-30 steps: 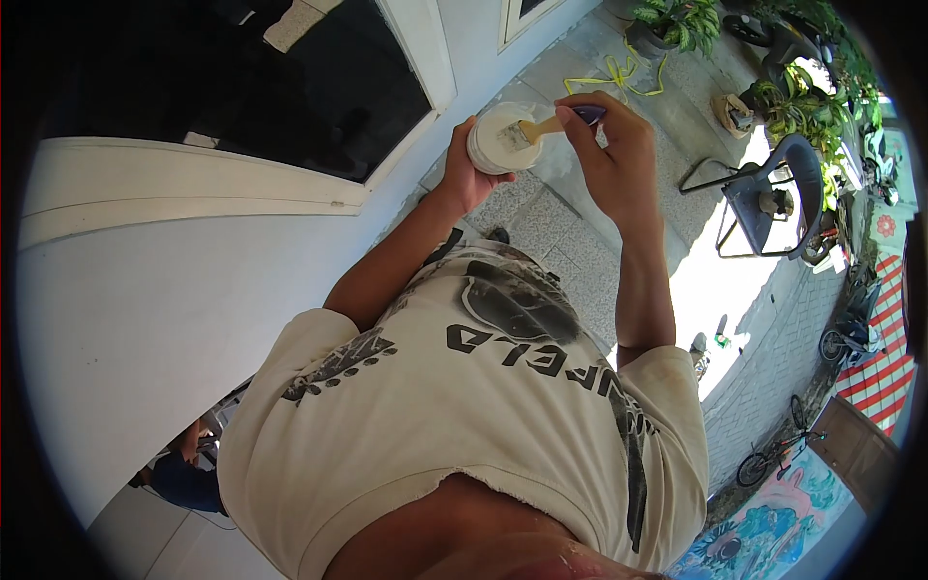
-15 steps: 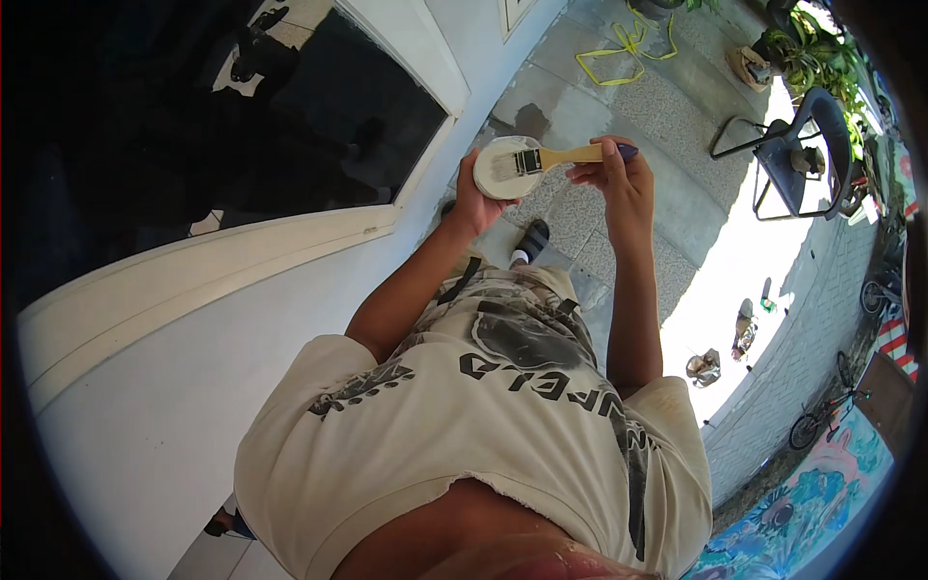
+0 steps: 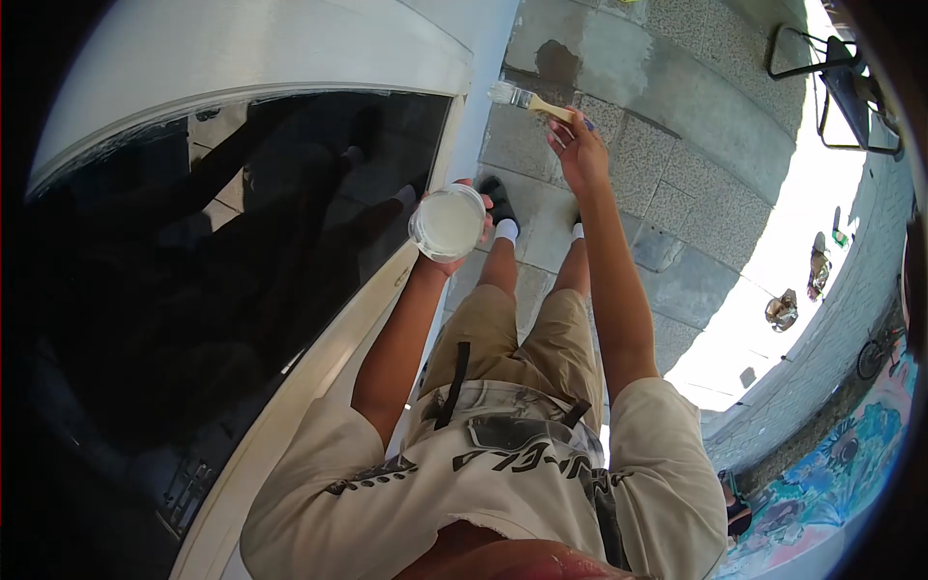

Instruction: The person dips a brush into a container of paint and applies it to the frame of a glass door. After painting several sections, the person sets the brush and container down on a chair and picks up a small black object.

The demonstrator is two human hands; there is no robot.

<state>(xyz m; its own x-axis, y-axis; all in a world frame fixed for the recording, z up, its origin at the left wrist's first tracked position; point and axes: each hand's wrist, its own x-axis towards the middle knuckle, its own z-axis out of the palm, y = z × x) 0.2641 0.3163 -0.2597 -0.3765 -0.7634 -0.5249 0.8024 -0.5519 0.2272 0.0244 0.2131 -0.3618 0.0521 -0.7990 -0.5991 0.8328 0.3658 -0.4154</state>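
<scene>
My left hand is wrapped round a round clear tub of off-white paint, close beside the window frame. In my right hand is a paintbrush, gripped by its pale wooden handle. Its bristles carry white paint and point left, overlapping the edge of the pale blue wall in this view. The brush is apart from the tub, further forward.
A dark glass pane in a cream frame fills the left side. Grey paving lies below. At the upper right stands a black chair, with crumpled litter in the sunlit strip.
The brush has come out of the tub and moved forward to the wall's edge. My left hand has drawn the tub back and left. The view has shifted towards the window.
</scene>
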